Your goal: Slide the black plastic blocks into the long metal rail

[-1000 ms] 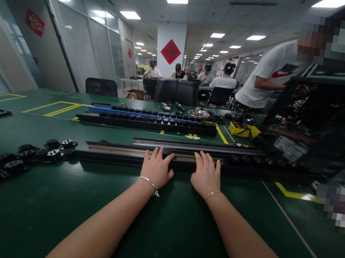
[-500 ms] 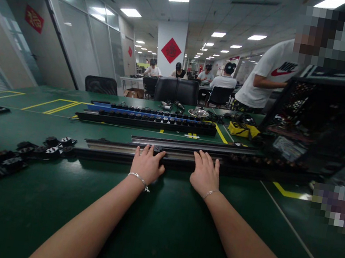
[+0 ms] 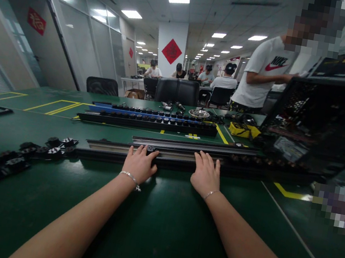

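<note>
A long black rail (image 3: 176, 164) with a metallic channel lies across the green table in front of me. My left hand (image 3: 139, 165) is on its left part, fingers bent over a small black module (image 3: 151, 148) that sits in the channel. Part of that module is hidden behind my fingers. Farther right, my right hand (image 3: 206, 176) holds the rail, its fingers draped over the top and the thumb hidden. Just behind runs a second black rail (image 3: 163, 142). To the left lie several loose black modules (image 3: 55, 152).
Farther back lie a black rail filled with modules (image 3: 147, 122) and a blue one (image 3: 96, 107). A metal bowl (image 3: 199, 113) and a yellow container (image 3: 244, 130) stand behind. At right is a dark open case (image 3: 323, 124), with a standing person (image 3: 258, 77) beyond it.
My left hand has slid left along the rail, and the small black module has moved left with it. My right hand keeps its place. The person at right has shifted left and straightened.
</note>
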`<state>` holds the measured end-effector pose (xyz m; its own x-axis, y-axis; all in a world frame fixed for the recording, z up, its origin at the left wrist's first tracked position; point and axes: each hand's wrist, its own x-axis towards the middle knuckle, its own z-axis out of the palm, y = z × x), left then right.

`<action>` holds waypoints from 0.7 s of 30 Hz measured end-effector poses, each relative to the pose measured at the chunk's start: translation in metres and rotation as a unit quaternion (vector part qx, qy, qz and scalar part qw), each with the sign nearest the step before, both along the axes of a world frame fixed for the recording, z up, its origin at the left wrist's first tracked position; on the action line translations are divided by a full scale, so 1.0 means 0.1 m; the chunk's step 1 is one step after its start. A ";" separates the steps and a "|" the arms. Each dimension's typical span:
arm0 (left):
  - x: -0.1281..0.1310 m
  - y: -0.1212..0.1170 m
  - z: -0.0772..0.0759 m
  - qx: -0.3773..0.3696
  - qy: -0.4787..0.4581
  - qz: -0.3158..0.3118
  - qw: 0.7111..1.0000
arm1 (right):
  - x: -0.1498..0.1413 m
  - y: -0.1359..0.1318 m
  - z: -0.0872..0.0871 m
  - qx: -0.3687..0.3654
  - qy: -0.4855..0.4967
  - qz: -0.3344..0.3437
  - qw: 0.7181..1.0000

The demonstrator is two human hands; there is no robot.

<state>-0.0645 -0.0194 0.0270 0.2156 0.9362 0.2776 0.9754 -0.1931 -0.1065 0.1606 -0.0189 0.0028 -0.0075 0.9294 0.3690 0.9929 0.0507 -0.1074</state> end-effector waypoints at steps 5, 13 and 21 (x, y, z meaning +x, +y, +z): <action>-0.04 0.00 0.00 -0.006 0.013 0.004 1.000 | 0.00 0.00 -0.01 0.007 -0.005 0.000 1.000; -0.14 0.01 0.01 -0.008 0.015 0.007 1.000 | 0.00 -0.01 0.01 -0.001 -0.008 -0.002 1.000; -0.26 0.01 -0.01 -0.015 0.010 0.013 1.000 | 0.00 -0.01 0.00 0.006 -0.001 -0.001 1.000</action>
